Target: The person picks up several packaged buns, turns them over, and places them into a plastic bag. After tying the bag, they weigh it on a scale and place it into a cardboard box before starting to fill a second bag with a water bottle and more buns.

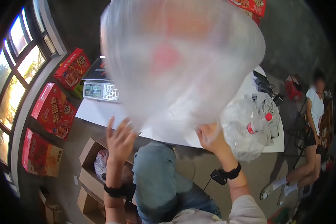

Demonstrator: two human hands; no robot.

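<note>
Head camera, my remote feed. A large see-through plastic bag (183, 67) fills the upper middle of my view, puffed out and motion-blurred, in front of and above the white table (91, 112). A red patch shows blurred through the film; I cannot tell what it is.

Left hand (121, 140): fingers spread, fingertips just beside the bag's lower left edge; contact cannot be told. Right hand (212, 139): fingers folded in, pinching the bag's lower edge; blur hides the exact grip. Each wrist wears a black band (231, 173).

On the table, left of the bag, I log a scale (100, 91) with a lit display and keypad. At the right end: a crumpled clear bag (237, 140), a red-capped bottle (253, 128) lying tilted against it, and a gray bundle (273, 115) beside both.

Floor, left: red printed boxes (54, 112) in a row near the window (16, 74); open cardboard boxes (93, 181) beside the operator's jeans (153, 171). Far right: a seated person (315, 108), well apart from the table.
</note>
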